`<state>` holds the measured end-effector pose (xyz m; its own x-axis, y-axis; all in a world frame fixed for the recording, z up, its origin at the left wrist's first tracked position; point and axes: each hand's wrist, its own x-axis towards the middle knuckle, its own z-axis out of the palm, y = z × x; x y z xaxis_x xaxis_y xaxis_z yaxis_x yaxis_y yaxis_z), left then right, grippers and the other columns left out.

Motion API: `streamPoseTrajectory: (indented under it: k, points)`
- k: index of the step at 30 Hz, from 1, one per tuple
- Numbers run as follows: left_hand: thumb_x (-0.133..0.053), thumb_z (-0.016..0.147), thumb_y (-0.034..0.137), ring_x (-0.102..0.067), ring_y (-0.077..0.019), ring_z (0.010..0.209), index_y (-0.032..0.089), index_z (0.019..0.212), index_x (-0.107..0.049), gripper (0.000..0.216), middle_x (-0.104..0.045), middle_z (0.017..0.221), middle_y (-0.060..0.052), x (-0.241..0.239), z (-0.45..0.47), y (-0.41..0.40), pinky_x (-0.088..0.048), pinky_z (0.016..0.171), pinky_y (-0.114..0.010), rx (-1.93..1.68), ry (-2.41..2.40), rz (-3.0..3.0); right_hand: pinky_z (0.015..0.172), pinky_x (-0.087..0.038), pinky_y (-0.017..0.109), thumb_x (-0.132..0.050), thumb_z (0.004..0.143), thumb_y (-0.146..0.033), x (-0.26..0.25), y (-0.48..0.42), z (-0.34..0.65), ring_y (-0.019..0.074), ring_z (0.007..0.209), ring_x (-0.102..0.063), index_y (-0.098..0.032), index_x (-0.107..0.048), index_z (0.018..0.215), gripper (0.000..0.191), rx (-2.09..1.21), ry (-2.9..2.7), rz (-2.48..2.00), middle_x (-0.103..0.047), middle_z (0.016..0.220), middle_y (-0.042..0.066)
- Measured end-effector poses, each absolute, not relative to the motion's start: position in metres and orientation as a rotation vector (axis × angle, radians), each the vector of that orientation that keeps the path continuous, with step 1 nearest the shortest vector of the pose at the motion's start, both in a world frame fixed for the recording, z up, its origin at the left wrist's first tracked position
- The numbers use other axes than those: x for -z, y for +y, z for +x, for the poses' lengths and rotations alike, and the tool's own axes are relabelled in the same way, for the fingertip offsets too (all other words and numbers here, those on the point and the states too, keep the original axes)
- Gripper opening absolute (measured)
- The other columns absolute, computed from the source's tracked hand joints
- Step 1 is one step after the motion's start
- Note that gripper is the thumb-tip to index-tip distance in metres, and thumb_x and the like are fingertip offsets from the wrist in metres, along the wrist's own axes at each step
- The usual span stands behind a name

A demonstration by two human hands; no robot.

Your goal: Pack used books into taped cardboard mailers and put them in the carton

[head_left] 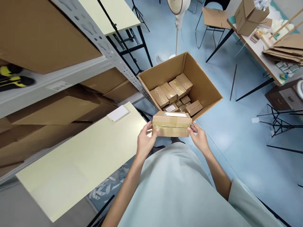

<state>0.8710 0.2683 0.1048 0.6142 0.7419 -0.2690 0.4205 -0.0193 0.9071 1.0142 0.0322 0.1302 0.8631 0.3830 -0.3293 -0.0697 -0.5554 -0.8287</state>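
Note:
Between my two hands is a small taped cardboard box [170, 130] with a white label on its upper face. My left hand [146, 138] grips its left end, thumb on the near side. On the right end, my right hand [198, 136] closes with thumb and fingers. Just beyond it stands a large open carton [203, 82], whose near edge is partly hidden by the held box. Several smaller taped boxes [168, 92] lie inside the carton, some in a row and others loose near its front.
A pale narrow table [94, 154] on my left bears a white pad [118, 113]. Metal shelving [59, 72] with cardboard runs alongside. Ahead are a standing fan [178, 25] and a chair [214, 19]; a cluttered table [262, 52] stands at right, near black metal frames [274, 121].

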Motion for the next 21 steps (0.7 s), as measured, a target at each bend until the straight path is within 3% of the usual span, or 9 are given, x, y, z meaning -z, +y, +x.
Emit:
streamPoseTrajectory:
  k: [4, 10, 21]
  points:
    - [-0.079, 0.088, 0.048, -0.070, -0.0339, 0.137, 0.018, 0.149, -0.068, 0.069, -0.073, 0.147, -0.018, -0.079, 0.907, 0.267, -0.058, 0.116, -0.051, -0.244, 0.964, 1.675, 0.110, -0.063, 0.051, -0.066, 0.100, -0.053, -0.120, 0.022, 1.043, 0.0364, 0.132, -0.076, -0.021, -0.069, 0.151, 0.060, -0.651, -0.183, -2.103, -0.076, 0.144, 0.014]
    - [-0.076, 0.090, 0.040, -0.070, -0.0364, 0.138, 0.013, 0.150, -0.066, 0.067, -0.073, 0.147, -0.021, -0.040, 0.932, 0.272, -0.054, 0.120, -0.055, 0.010, 0.970, 1.674, 0.109, -0.062, 0.049, -0.058, 0.104, -0.047, -0.087, 0.018, 1.064, 0.0325, 0.126, -0.078, -0.024, -0.075, 0.133, 0.041, -0.758, -0.224, -2.141, -0.080, 0.138, 0.011]
    - [-0.072, 0.095, 0.037, -0.066, -0.0328, 0.143, 0.015, 0.148, -0.064, 0.058, -0.069, 0.153, -0.020, -0.033, 0.940, 0.271, -0.054, 0.122, -0.053, -0.052, 0.933, 1.586, 0.099, -0.064, 0.046, -0.060, 0.100, -0.045, -0.066, 0.005, 1.088, 0.0289, 0.109, -0.081, -0.023, -0.079, 0.127, 0.039, -0.764, -0.245, -2.175, -0.083, 0.131, 0.010]
